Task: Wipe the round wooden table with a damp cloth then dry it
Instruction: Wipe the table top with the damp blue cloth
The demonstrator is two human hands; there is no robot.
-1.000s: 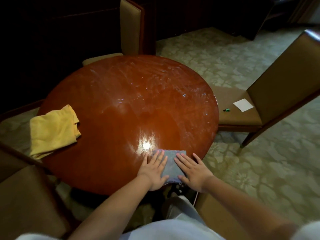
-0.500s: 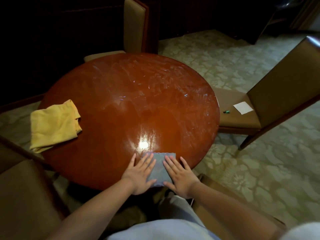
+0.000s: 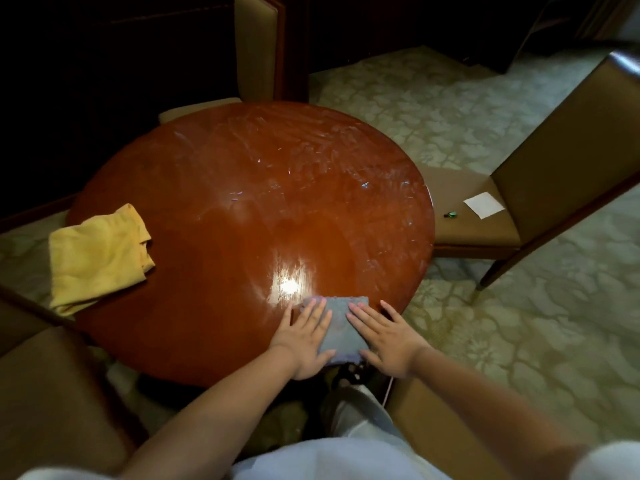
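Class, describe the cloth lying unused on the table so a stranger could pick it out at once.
Start at the round wooden table in the middle of the room. On its left edge, far from both hands, lies the yellow cloth, crumpled and partly overhanging the rim. The other cloth is grey-blue, folded flat and pressed under the hands at the near edge.

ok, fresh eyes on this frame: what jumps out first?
Both hands, left hand and right hand, press flat on a grey-blue cloth at the near edge of the round wooden table. A bright glare spot sits just beyond them, and a yellow cloth lies crumpled on the table's left edge.
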